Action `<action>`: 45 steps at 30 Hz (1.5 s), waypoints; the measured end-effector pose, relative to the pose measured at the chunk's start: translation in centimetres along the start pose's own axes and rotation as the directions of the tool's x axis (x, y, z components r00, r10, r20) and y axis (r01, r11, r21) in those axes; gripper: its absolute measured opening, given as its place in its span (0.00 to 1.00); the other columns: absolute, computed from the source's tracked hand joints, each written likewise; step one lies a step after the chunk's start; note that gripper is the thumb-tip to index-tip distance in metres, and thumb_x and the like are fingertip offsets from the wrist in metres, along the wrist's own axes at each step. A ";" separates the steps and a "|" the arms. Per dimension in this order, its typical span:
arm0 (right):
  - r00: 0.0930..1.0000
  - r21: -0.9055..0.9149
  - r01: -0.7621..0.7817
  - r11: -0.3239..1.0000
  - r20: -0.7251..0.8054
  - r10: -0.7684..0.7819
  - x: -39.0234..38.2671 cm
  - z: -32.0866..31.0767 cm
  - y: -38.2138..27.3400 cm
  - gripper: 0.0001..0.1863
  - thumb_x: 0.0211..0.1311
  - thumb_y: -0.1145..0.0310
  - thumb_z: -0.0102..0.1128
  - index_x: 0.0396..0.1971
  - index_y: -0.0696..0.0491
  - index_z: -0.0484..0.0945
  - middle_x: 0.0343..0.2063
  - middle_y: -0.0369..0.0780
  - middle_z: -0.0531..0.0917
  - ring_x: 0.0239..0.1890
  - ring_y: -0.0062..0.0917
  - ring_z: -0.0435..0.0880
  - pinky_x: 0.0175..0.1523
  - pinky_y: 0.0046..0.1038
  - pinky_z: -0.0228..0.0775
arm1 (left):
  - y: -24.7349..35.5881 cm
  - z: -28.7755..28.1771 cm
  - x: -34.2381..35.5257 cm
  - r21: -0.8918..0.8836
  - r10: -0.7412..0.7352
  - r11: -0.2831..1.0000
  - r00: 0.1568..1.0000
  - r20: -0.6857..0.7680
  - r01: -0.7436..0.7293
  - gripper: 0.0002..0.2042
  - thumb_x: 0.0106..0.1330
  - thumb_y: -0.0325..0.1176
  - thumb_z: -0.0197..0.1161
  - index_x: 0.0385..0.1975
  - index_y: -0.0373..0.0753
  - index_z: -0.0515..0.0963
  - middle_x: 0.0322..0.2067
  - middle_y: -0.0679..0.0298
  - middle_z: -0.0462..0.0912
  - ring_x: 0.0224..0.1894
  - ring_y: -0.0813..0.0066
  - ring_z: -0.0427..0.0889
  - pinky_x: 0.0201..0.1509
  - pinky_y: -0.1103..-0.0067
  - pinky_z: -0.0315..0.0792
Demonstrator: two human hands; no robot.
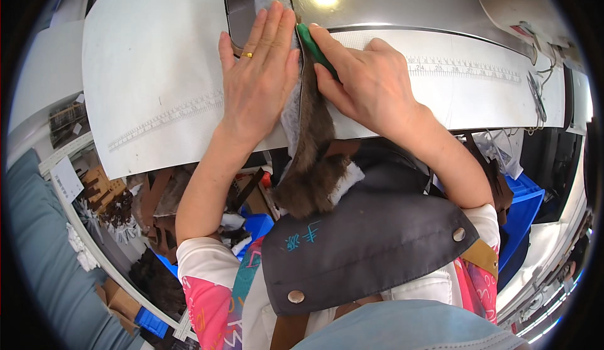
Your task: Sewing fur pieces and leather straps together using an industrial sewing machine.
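A long strip of brown and pale fur (310,117) runs from the sewing machine's steel bed down over the table edge onto the dark bag-like cloth on my lap. My left hand (260,73) lies flat on the upper part of the strip, fingers stretched and close together, a ring on one finger. My right hand (371,86) grips a green hand tool (311,45), its tip on the strip's seam just beside my left fingertips.
The white table (145,73) carries printed rulers; scissors (536,95) lie at its right. The machine's steel bed (390,1) is at the back. Below are blue bins (525,193), leather scraps (160,205) and a dark apron (365,243) over my lap.
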State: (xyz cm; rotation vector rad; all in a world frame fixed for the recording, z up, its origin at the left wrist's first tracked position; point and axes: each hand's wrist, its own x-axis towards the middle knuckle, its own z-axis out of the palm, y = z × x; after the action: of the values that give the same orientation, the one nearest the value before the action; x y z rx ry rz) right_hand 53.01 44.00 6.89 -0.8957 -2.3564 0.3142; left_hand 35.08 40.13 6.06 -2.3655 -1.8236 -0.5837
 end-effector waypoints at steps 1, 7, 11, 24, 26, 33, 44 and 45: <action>1.000 0.001 0.001 1.000 0.001 -0.001 0.0 -0.1 0.3 0.22 0.53 0.67 0.59 0.47 0.62 0.72 0.09 0.36 0.74 0.10 0.30 0.72 0.22 0.29 0.60 | 0.0 0.0 0.0 0.001 -0.001 1.000 1.000 0.000 0.001 0.25 0.63 0.34 0.59 0.62 0.41 0.67 0.64 0.66 0.65 0.66 0.76 0.63 0.67 0.56 0.45; 0.954 0.067 0.173 0.983 0.235 -0.184 -0.7 -2.8 0.3 0.25 0.51 0.68 0.61 0.51 0.61 0.70 0.10 0.35 0.74 0.11 0.30 0.72 0.25 0.28 0.61 | -0.3 -0.6 0.3 0.055 0.025 0.998 0.999 -0.033 -0.023 0.21 0.60 0.33 0.60 0.55 0.43 0.74 0.58 0.66 0.74 0.61 0.75 0.71 0.64 0.55 0.53; 0.947 0.050 0.130 0.990 0.289 -0.139 -1.4 -3.0 -0.2 0.27 0.51 0.69 0.61 0.53 0.61 0.70 0.11 0.35 0.74 0.12 0.28 0.72 0.25 0.27 0.60 | 0.0 -0.3 0.4 0.129 0.063 0.990 0.992 -0.106 -0.049 0.18 0.57 0.33 0.62 0.50 0.43 0.78 0.53 0.67 0.78 0.55 0.74 0.76 0.62 0.55 0.58; 0.956 0.031 0.108 0.994 0.271 -0.113 1.9 -2.3 1.7 0.26 0.53 0.69 0.61 0.54 0.57 0.72 0.14 0.37 0.74 0.15 0.30 0.72 0.27 0.30 0.61 | -2.5 1.5 3.3 0.168 0.138 0.981 0.954 -0.265 -0.096 0.16 0.56 0.32 0.64 0.46 0.40 0.79 0.48 0.66 0.81 0.50 0.72 0.80 0.59 0.57 0.61; 0.957 0.009 0.094 0.995 0.275 -0.093 1.9 -2.2 1.4 0.26 0.53 0.69 0.60 0.54 0.57 0.72 0.14 0.37 0.75 0.15 0.30 0.72 0.27 0.29 0.61 | -3.1 1.3 3.2 0.152 0.172 0.979 0.951 -0.257 -0.136 0.16 0.57 0.33 0.64 0.45 0.40 0.79 0.47 0.66 0.82 0.50 0.72 0.80 0.59 0.57 0.61; 0.975 0.129 -0.044 0.991 0.220 0.014 -2.1 -3.1 -0.6 0.24 0.53 0.71 0.59 0.51 0.64 0.70 0.11 0.35 0.74 0.11 0.29 0.71 0.24 0.28 0.59 | -0.5 -0.4 1.1 -0.028 -0.010 1.000 0.993 -0.116 0.007 0.14 0.57 0.33 0.65 0.43 0.41 0.80 0.47 0.70 0.79 0.46 0.72 0.78 0.59 0.59 0.60; 0.996 0.012 -0.066 0.998 0.056 0.065 -0.3 -0.7 -0.8 0.23 0.54 0.69 0.59 0.49 0.64 0.71 0.08 0.35 0.73 0.10 0.28 0.71 0.23 0.28 0.58 | -0.3 0.2 0.3 -0.057 0.004 0.998 0.971 -0.241 -0.018 0.15 0.55 0.33 0.69 0.43 0.41 0.80 0.48 0.70 0.78 0.45 0.74 0.78 0.61 0.63 0.60; 0.996 0.022 -0.039 0.999 0.081 0.037 -0.4 -0.9 -0.9 0.23 0.54 0.70 0.59 0.49 0.64 0.71 0.09 0.35 0.74 0.10 0.28 0.71 0.23 0.28 0.58 | -0.2 0.1 0.2 -0.077 -0.003 0.997 0.973 -0.232 -0.015 0.15 0.55 0.33 0.69 0.43 0.42 0.80 0.48 0.70 0.78 0.45 0.74 0.78 0.61 0.62 0.60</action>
State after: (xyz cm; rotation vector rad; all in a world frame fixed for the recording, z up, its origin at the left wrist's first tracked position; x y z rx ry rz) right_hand 53.36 43.11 7.80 -0.9338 -2.4064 0.3989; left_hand 34.92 40.42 6.03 -2.2368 -1.7210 -0.9050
